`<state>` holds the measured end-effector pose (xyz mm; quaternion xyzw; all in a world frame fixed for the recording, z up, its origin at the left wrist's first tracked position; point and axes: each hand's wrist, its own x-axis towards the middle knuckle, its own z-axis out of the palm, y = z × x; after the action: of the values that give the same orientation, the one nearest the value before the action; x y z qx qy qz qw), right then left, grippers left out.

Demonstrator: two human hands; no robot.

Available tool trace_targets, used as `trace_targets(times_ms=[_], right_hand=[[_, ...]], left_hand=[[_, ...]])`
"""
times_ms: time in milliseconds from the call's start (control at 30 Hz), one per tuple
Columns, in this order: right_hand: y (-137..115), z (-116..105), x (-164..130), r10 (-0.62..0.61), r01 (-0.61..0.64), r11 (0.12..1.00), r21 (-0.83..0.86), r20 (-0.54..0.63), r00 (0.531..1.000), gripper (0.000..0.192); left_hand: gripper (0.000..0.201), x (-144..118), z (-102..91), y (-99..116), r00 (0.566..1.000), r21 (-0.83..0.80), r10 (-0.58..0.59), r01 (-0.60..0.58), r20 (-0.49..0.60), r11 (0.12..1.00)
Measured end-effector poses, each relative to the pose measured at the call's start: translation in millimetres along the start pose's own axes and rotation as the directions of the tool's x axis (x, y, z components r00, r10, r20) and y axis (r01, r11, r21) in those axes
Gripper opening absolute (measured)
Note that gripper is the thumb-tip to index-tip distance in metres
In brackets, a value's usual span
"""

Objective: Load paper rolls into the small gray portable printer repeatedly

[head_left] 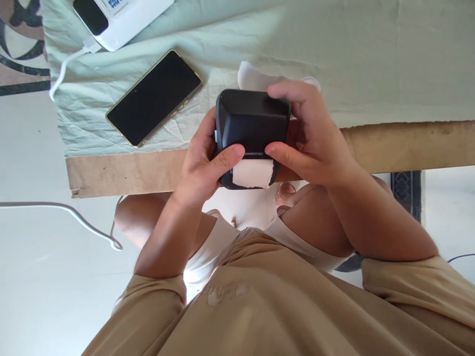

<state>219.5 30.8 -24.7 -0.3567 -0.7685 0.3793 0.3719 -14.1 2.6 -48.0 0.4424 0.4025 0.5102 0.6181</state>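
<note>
Between my two hands I hold a black label printer (252,126) over the front edge of the table. A torn piece of white paper (253,173) covers its near end, just below some small lettering. My left hand (204,158) grips the left side, its thumb pressed on the top and its other fingers hidden underneath. My right hand (309,131) wraps the right side, with the thumb near the lettering and a finger on the far right corner. Behind the printer lies a curled white paper strip (256,76), partly covered by the printer and my right hand.
A smartphone (155,99) with a dark screen lies to the left on the pale green cloth (371,59). Farther back is a white device (129,22) with a white cable (69,62) plugged in. The table's wooden edge (408,146) runs in front of my knees.
</note>
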Motion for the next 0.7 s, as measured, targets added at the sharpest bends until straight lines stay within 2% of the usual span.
trace_targets(times_ms=[100, 233, 367, 467, 567, 700], right_hand=[[-8, -2, 0, -0.042, 0.041, 0.999, 0.01, 0.014, 0.999, 0.052], [-12, -1, -1, -0.043, 0.042, 0.998, -0.039, -0.02, 0.999, 0.048], [-18, -3, -2, -0.046, 0.031, 0.98, -0.194, -0.076, 0.996, 0.04], [-23, -4, -1, -0.043, 0.033, 0.98, -0.196, -0.051, 0.998, 0.046], [-24, -1, -1, -0.052, 0.041, 0.983, -0.18, -0.054, 0.997, 0.049], [-26, 0, -3, -0.103, 0.085, 0.968, -0.238, -0.065, 0.993, 0.05]], left_hand=[[0.068, -2, 2.9, 10, 0.998, -0.047, 0.044, -0.042, 0.044, 0.998], [0.051, 3, 9.1, 15, 0.994, -0.167, 0.045, -0.027, 0.103, 0.986], [0.039, 4, 13.5, 11, 0.999, -0.182, 0.049, -0.052, -0.021, 0.982], [0.039, 2, 12.2, 7, 0.994, -0.17, 0.056, -0.072, -0.095, 0.983], [0.039, 1, 9.3, 7, 0.995, -0.169, 0.044, -0.058, -0.086, 0.984], [0.035, 2, 7.0, 12, 0.998, -0.212, 0.012, -0.026, -0.066, 0.977]])
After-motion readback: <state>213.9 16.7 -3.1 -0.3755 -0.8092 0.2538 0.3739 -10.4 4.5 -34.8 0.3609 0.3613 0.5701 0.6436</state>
